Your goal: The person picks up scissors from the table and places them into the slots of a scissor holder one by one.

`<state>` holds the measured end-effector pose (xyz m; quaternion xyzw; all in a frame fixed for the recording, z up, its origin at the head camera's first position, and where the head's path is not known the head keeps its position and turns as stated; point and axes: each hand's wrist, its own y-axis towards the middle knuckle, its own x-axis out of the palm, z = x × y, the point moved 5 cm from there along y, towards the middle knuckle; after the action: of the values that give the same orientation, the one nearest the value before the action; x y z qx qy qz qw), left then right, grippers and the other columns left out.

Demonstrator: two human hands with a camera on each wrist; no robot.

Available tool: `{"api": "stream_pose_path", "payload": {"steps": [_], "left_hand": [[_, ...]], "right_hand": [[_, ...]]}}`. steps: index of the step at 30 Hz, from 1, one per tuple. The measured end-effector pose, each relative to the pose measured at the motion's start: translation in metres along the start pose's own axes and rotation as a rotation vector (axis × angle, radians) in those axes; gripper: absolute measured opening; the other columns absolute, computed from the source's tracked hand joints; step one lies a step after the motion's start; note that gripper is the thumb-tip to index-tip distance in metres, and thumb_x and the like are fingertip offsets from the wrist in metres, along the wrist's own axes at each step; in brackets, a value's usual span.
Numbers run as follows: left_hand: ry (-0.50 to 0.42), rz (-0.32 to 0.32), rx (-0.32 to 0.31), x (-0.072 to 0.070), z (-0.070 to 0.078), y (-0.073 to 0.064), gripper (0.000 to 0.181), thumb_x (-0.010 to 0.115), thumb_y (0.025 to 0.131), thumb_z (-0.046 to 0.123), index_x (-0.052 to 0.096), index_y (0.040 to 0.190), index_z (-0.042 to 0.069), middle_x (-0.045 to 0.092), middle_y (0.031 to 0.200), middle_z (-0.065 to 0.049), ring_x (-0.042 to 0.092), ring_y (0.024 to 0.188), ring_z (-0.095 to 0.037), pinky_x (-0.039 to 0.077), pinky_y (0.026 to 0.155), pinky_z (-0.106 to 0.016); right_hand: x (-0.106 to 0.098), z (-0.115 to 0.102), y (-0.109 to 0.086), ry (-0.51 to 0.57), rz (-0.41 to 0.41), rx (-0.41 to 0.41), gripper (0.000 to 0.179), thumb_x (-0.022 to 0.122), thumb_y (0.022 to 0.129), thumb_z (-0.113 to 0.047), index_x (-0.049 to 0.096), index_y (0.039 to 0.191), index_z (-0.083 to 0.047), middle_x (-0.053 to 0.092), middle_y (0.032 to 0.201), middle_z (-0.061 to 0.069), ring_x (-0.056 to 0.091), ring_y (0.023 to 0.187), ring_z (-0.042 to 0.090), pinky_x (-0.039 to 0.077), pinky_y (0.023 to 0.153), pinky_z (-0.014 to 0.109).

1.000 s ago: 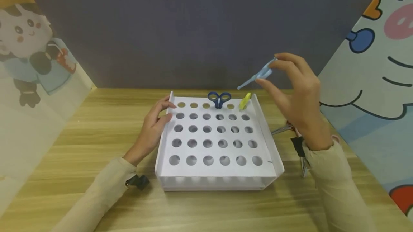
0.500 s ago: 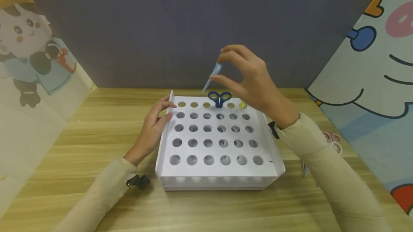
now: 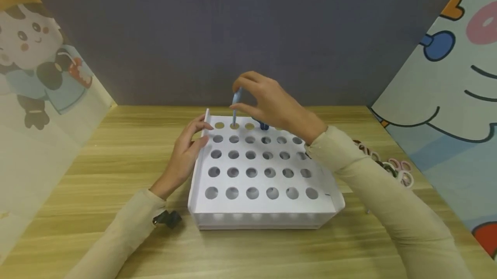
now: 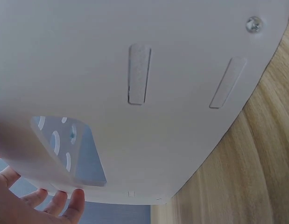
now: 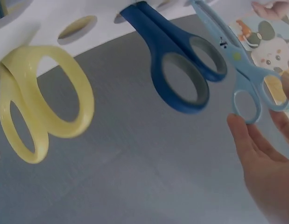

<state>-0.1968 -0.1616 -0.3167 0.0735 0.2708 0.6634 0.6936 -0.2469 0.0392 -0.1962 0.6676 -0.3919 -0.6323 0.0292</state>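
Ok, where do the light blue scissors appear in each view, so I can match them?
Head: just above centre, light blue scissors in the right hand, tips at the back row's second hole from left.
Left wrist: cannot be made out.
Right wrist: upper right, at the right hand.
Shared landmark: white rack, in all three.

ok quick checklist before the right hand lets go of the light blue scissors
1. Grip: right hand holds the light blue scissors by the handle end: ok
2. Aim: blade end points down at the back row's second hole from the left: ok
3. Depth: blades far enough through the hole to stay put: cannot tell
4. Rack steadied: left hand holds the left side of the white rack: ok
5. Hole unshared: dark blue scissors and yellow scissors occupy other holes: ok
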Motion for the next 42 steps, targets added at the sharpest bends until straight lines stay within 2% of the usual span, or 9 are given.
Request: {"api": "stream_pose_path", "payload": {"steps": [6, 10, 13, 17, 24, 30, 36, 42], "left_hand": [[-0.014, 0.016, -0.013, -0.002, -0.001, -0.006, 0.021, 0.048, 0.101, 0.007, 0.057, 0.117, -0.003, 0.036, 0.156, -0.007, 0.046, 0.129, -0.028, 0.057, 0.074, -0.026], [-0.028, 0.011, -0.009, -0.002, -0.001, -0.007, 0.023, 0.047, 0.101, 0.007, 0.056, 0.119, -0.005, 0.035, 0.157, -0.008, 0.046, 0.129, -0.028, 0.058, 0.075, -0.027], [-0.031, 0.010, -0.005, -0.001, -0.001, -0.006, 0.023, 0.047, 0.101, 0.006, 0.056, 0.119, -0.004, 0.035, 0.157, -0.008, 0.046, 0.128, -0.029, 0.059, 0.074, -0.027], [-0.022, 0.016, -0.001, -0.001, 0.000, -0.004, 0.023, 0.048, 0.100, 0.005, 0.057, 0.119, -0.003, 0.036, 0.156, -0.008, 0.046, 0.127, -0.028, 0.059, 0.072, -0.026], [-0.024, 0.011, -0.001, 0.002, 0.000, -0.003, 0.023, 0.048, 0.100, 0.005, 0.057, 0.119, -0.004, 0.036, 0.156, -0.007, 0.047, 0.128, -0.028, 0.058, 0.073, -0.026], [-0.013, 0.012, -0.001, 0.004, 0.002, -0.002, 0.022, 0.048, 0.099, 0.005, 0.057, 0.118, -0.003, 0.037, 0.156, -0.007, 0.046, 0.129, -0.027, 0.058, 0.073, -0.025], [-0.011, 0.018, -0.004, 0.004, 0.002, 0.000, 0.022, 0.049, 0.099, 0.004, 0.058, 0.118, -0.002, 0.038, 0.155, -0.006, 0.045, 0.129, -0.026, 0.057, 0.075, -0.025], [-0.019, 0.013, -0.011, 0.006, 0.002, 0.000, 0.023, 0.048, 0.099, 0.004, 0.057, 0.118, -0.003, 0.037, 0.156, -0.007, 0.045, 0.130, -0.028, 0.057, 0.075, -0.024]], "right_hand": [[0.026, 0.002, 0.002, -0.051, -0.190, 0.029, 0.028, 0.074, 0.090, -0.032, 0.064, 0.109, -0.014, 0.062, 0.118, 0.002, 0.061, 0.094, 0.016, 0.052, 0.080, 0.030], [0.044, 0.004, 0.000, -0.111, -0.315, 0.066, 0.029, 0.074, 0.091, -0.031, 0.066, 0.111, -0.013, 0.066, 0.111, 0.001, 0.063, 0.092, 0.017, 0.053, 0.080, 0.032], [0.052, 0.003, -0.001, -0.148, -0.365, 0.073, 0.030, 0.072, 0.093, -0.028, 0.066, 0.116, -0.011, 0.067, 0.112, 0.002, 0.064, 0.092, 0.019, 0.053, 0.080, 0.034], [0.054, 0.003, -0.001, -0.160, -0.368, 0.077, 0.030, 0.071, 0.093, -0.025, 0.066, 0.119, -0.010, 0.066, 0.114, 0.004, 0.064, 0.092, 0.019, 0.054, 0.080, 0.034], [0.045, 0.007, -0.008, -0.100, -0.355, 0.094, 0.035, 0.073, 0.092, -0.021, 0.064, 0.123, -0.009, 0.065, 0.123, 0.004, 0.062, 0.107, 0.020, 0.052, 0.092, 0.034], [0.025, 0.007, -0.018, -0.093, -0.323, 0.108, 0.037, 0.070, 0.093, -0.012, 0.062, 0.129, -0.012, 0.062, 0.131, 0.004, 0.057, 0.119, 0.022, 0.048, 0.100, 0.037], [-0.001, 0.009, -0.028, -0.103, -0.291, 0.159, 0.038, 0.067, 0.095, -0.013, 0.060, 0.132, -0.010, 0.060, 0.133, 0.007, 0.055, 0.120, 0.024, 0.047, 0.099, 0.040], [-0.024, 0.012, -0.041, -0.073, -0.234, 0.169, 0.038, 0.069, 0.094, -0.014, 0.061, 0.131, -0.008, 0.062, 0.132, 0.009, 0.055, 0.123, 0.027, 0.046, 0.103, 0.043]]}}
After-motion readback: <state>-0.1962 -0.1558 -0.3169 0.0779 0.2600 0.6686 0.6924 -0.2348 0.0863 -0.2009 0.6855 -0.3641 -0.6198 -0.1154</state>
